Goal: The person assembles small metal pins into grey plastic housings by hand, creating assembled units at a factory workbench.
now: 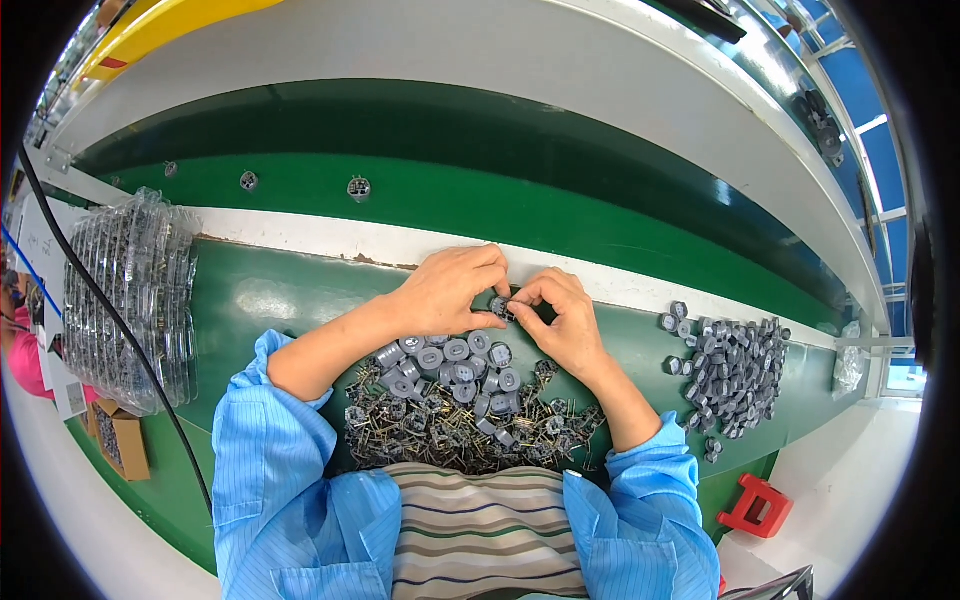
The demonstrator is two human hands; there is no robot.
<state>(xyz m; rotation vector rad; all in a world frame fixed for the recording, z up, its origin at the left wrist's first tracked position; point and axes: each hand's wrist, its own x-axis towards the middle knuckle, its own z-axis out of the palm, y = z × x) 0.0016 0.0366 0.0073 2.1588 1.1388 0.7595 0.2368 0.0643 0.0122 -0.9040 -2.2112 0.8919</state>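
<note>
Both hands meet over the green bench top near its far white edge. Between the fingertips is a small dark round part (501, 309), its details mostly hidden. My left hand (455, 290) pinches it from the left with thumb and fingers. From the right, my right hand (563, 316) closes thumb and forefinger on the same part. Just below lie grey round caps (460, 372), several showing a ring-shaped face. Nearer my body spreads a heap of small dark parts with brass-coloured metal pins (440, 430).
Stacked clear plastic trays (135, 300) stand at the left, crossed by a black cable (100, 295). A pile of grey round parts (735, 370) sits at the right. Beyond the white edge, a green conveyor belt (450, 190) carries a few round parts (359, 188). A red stool (757, 506) stands lower right.
</note>
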